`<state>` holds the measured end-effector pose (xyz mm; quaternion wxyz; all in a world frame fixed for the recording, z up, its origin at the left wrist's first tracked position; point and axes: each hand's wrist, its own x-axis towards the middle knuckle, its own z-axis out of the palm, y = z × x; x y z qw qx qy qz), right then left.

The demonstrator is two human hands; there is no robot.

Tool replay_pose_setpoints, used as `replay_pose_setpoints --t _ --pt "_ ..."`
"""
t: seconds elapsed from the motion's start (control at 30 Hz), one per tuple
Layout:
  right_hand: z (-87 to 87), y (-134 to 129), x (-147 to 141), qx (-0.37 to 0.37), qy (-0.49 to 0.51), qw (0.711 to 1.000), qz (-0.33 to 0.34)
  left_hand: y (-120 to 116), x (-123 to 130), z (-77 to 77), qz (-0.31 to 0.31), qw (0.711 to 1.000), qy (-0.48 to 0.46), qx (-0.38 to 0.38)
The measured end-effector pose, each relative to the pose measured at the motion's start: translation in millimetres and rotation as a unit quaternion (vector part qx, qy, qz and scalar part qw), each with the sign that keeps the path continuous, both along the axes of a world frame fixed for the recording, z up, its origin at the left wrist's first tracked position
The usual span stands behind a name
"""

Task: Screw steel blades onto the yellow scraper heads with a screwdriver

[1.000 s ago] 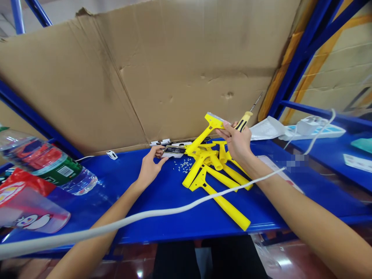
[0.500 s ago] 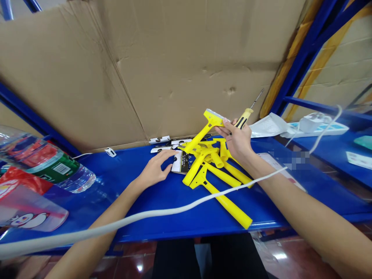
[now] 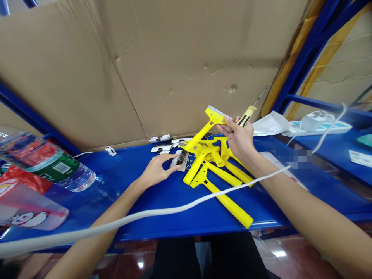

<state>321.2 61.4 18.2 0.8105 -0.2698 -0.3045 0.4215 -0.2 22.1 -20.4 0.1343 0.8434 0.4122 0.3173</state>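
Observation:
My left hand (image 3: 155,169) has its thumb and fingers closed on the edges of a small black-and-white box (image 3: 182,159) on the blue shelf. Raised over the heap, my right hand (image 3: 240,139) pinches the head of a yellow scraper (image 3: 200,137), whose handle slants down to the left. The same hand also carries a screwdriver (image 3: 247,114) with a cream and black handle, its shaft pointing up and right. Several more yellow scrapers (image 3: 229,203) lie piled beneath and in front of the right hand. Small white-and-black pieces (image 3: 161,148) rest behind the box.
A large bottle (image 3: 62,167) and a plastic cup (image 3: 35,211) are at the left. A white cable (image 3: 162,212) crosses in front of both forearms. Cardboard (image 3: 174,69) stands behind the blue shelf (image 3: 151,228). A power strip (image 3: 328,130) lies at the right.
My left thumb and fingers have closed on the small box, which is now tilted. My right hand, with the scraper and screwdriver, has barely shifted.

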Motion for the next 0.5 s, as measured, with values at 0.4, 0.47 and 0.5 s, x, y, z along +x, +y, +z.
replay_pose_setpoints --t 0.4,0.47,0.5 --pt "3.6 -14.6 -16.7 0.014 -0.001 0.998 0.06 -7.6 9.9 13.8 0.11 0.963 -0.247 -0.001" --pt "4.9 -19.4 -20.8 0.025 -0.02 0.998 0.062 -11.9 13.8 16.5 0.105 0.949 -0.293 -0.054" --pt "5.7 -21.5 -22.6 0.031 -0.03 0.997 0.059 -14.0 15.5 17.4 0.099 0.941 -0.314 -0.077"
